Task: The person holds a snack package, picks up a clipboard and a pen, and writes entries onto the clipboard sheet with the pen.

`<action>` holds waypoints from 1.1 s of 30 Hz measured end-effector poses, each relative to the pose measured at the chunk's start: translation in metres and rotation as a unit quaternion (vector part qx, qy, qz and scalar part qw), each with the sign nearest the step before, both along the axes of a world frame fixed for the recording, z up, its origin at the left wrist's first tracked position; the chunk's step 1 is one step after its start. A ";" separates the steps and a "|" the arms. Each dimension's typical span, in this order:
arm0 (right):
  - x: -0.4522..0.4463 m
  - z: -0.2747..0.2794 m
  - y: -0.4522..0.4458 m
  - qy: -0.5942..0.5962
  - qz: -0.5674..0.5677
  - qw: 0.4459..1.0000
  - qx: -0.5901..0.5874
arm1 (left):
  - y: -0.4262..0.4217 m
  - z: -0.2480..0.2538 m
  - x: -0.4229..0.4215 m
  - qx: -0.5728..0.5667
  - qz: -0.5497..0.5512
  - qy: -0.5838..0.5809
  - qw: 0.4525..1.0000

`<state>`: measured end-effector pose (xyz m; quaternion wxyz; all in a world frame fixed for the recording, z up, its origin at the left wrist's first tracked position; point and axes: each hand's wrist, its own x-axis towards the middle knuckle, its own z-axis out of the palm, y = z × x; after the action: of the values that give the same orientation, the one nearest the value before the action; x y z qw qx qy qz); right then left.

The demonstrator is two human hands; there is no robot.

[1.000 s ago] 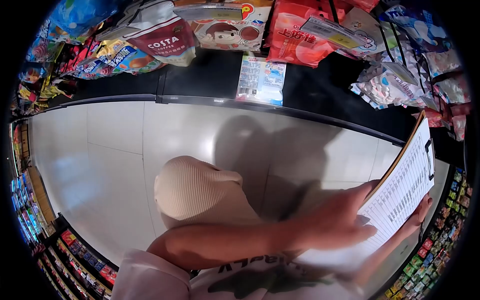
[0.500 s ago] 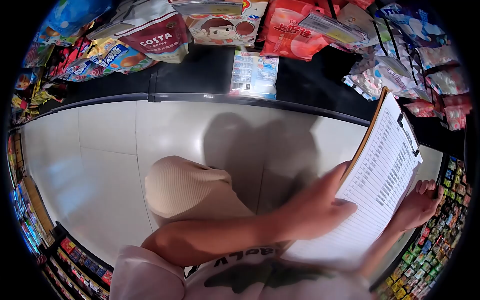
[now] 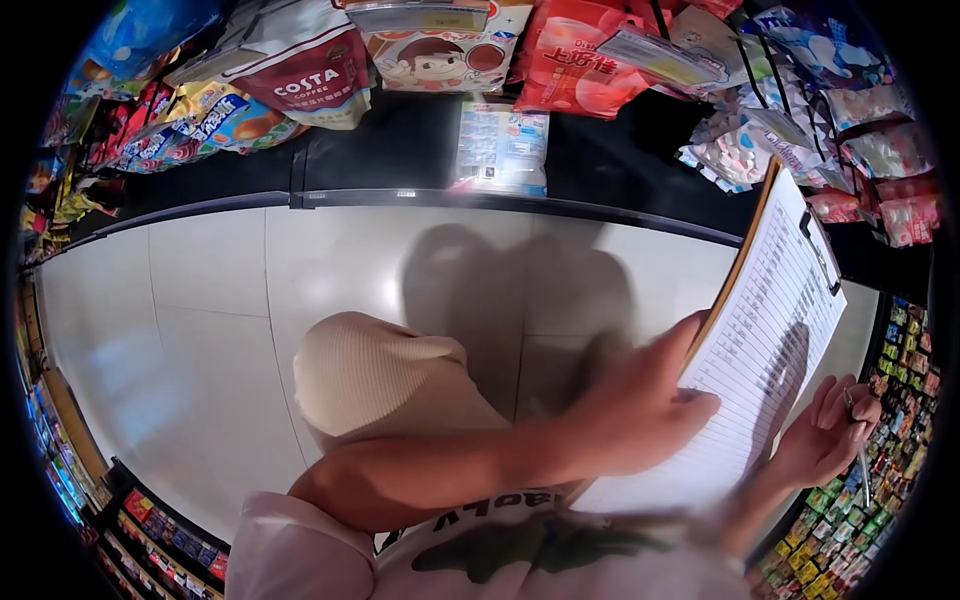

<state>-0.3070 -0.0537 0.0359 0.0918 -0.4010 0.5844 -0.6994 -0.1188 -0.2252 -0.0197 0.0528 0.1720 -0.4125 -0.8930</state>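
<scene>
My left hand grips the left edge of a clipboard, its thumb lying over the paper. A printed sheet with rows and columns is held under the black clip at the board's upper right. To the right of the board, my right hand is raised with curled fingers around a thin pen, whose lower end points down. A dark shadow falls across the right side of the sheet.
Ahead is a black shelf with hanging snack bags, among them a maroon COSTA bag and a red bag. A white-blue packet lies on it. More stocked shelves stand at left and right. Pale floor tiles lie below.
My right hand has turned and dropped slightly, bringing the pen into view. A shadow now covers part of the sheet. My left hand keeps its hold on the clipboard.
</scene>
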 end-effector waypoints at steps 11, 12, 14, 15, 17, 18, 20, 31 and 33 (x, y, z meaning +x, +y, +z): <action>0.000 -0.013 0.017 0.007 -0.051 0.998 0.025 | 0.007 -0.001 -0.002 0.026 0.014 -0.001 1.000; 0.000 -0.014 0.018 0.007 -0.051 0.998 0.025 | 0.007 0.000 -0.002 0.031 0.015 0.003 0.999; -0.001 -0.016 0.019 0.001 -0.081 0.997 0.018 | 0.006 0.001 -0.002 0.035 0.017 0.007 0.999; -0.001 -0.016 0.019 0.000 -0.081 0.997 0.017 | 0.006 0.001 -0.002 0.035 0.015 0.010 0.999; -0.003 -0.017 0.020 0.000 -0.069 0.998 0.013 | 0.007 0.000 -0.002 0.034 0.013 0.012 0.999; -0.003 -0.017 0.019 -0.001 -0.068 0.998 0.013 | 0.008 0.001 -0.002 0.025 0.016 0.011 1.000; -0.002 -0.018 0.017 -0.019 -0.052 0.998 -0.007 | 0.008 0.001 -0.003 0.014 0.018 0.009 1.000; -0.002 -0.015 0.021 -0.023 -0.108 0.994 0.003 | 0.025 0.002 -0.003 0.027 0.005 -0.011 1.000; -0.002 -0.013 0.027 -0.018 -0.107 0.994 0.010 | 0.033 0.000 0.000 0.049 -0.017 0.003 0.999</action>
<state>-0.3086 -0.0262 0.0229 0.0308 -0.3230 0.6293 -0.7062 -0.1193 -0.1927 -0.0200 0.0301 0.1650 -0.3712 -0.9133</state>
